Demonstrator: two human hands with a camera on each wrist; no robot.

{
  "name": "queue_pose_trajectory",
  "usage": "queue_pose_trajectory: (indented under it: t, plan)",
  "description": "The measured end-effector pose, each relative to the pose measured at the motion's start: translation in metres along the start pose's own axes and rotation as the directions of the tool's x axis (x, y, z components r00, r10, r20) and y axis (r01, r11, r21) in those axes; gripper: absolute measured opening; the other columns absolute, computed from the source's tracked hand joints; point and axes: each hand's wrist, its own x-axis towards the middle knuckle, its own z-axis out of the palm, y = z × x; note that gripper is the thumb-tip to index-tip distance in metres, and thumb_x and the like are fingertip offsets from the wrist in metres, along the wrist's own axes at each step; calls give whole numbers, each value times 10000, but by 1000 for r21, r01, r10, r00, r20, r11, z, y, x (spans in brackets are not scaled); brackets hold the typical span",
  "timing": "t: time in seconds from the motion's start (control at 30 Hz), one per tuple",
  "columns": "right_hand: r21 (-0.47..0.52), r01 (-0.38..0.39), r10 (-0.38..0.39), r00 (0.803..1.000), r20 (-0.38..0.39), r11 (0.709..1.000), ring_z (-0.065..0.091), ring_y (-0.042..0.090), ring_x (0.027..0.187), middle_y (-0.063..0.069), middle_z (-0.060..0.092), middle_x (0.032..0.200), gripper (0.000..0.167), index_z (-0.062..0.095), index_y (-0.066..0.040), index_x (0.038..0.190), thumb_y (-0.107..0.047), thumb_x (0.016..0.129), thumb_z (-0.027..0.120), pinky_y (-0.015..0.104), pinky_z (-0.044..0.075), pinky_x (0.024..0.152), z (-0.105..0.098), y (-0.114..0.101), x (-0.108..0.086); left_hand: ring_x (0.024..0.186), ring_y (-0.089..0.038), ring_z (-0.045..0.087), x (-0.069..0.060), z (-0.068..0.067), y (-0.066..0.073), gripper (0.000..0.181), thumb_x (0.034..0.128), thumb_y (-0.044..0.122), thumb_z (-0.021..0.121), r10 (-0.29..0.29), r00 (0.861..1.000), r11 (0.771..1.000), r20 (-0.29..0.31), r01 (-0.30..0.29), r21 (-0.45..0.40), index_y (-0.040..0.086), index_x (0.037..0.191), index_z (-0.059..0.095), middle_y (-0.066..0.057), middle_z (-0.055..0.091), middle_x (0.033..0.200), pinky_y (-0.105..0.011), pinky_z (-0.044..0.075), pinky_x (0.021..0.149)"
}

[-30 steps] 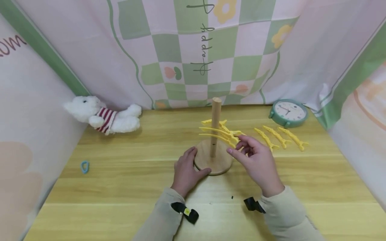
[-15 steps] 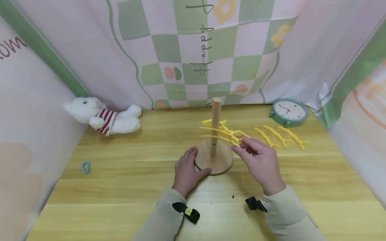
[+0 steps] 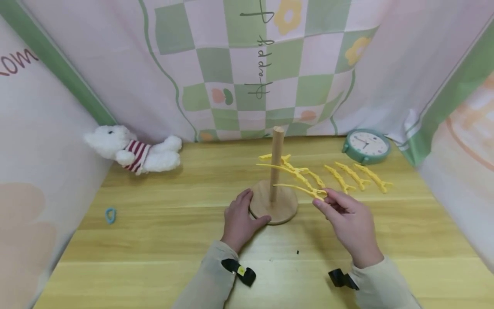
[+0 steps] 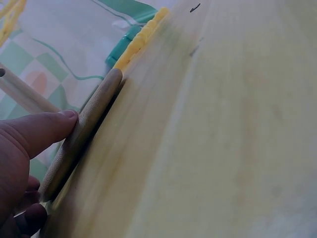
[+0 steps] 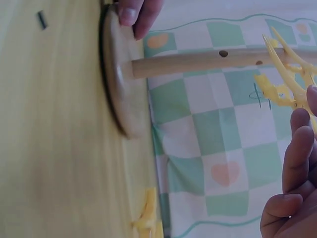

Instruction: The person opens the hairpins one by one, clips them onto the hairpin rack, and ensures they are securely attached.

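My left hand holds the rim of the round base of a wooden stand, thumb and fingers spread along its edge. An upright post rises from that base. In my right hand the fingertips and thumb pinch the end of a yellow hair clip, whose slim curved prong points left towards the post. Other yellow clip parts cross in front of and behind the post; in the head view they overlap the held clip, so I cannot tell where each ends. Slim prongs show before the post in the right wrist view.
Several yellow clips lie side by side at the right, in front of a green round clock. A white plush toy lies at the back left. A small blue ring-like object lies at the left. A patterned curtain hangs behind.
My right hand has moved right and towards me, drawing the held clip's prong away from the post. The yellow parts crossing the post and my left hand stay nearly in place.
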Motion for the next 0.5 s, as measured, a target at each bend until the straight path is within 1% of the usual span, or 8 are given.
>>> queue_pose_trajectory:
  t: [0.1, 0.23, 0.37, 0.5]
  plan:
    - [4, -17, 17, 1000, -26, 1000, 596, 15, 705, -142, 671, 832, 316, 751, -2, 1130, -106, 841, 821, 126, 476, 596, -6, 5, -6, 1375, -357, 431, 0, 0, -1, 915, 798, 504, 813, -2, 1000, 1000, 3, 2, 4, 66, 1509, 438, -68, 394, 1578, -544, 307, 1075]
    - [-4, -29, 28, 999, -44, 1000, 595, 23, 683, -153, 671, 818, 306, 753, 0, 1122, -86, 835, 821, 130, 471, 577, -12, 12, -12, 1382, -354, 425, 1, 0, -1, 918, 798, 500, 815, -9, 1000, 1000, 7, 9, 2, 68, 1512, 434, -67, 390, 1581, -543, 300, 1086]
    - [-12, -61, 60, 997, -52, 998, 599, 10, 697, -174, 670, 824, 385, 723, 17, 1186, -99, 833, 826, 108, 477, 608, -19, 19, -17, 1376, -356, 432, 1, 0, -1, 918, 793, 494, 821, -11, 1000, 1000, 1, 11, 8, 61, 1507, 440, -72, 396, 1577, -535, 311, 1067]
    - [-16, -128, 127, 990, -57, 992, 593, 11, 709, -176, 673, 831, 462, 687, 10, 1253, -138, 839, 828, 98, 473, 625, -27, 24, -21, 1368, -355, 440, 1, -1, 0, 922, 791, 498, 821, -10, 1000, 1000, -1, 10, 22, 57, 1506, 441, -75, 399, 1575, -529, 322, 1048]
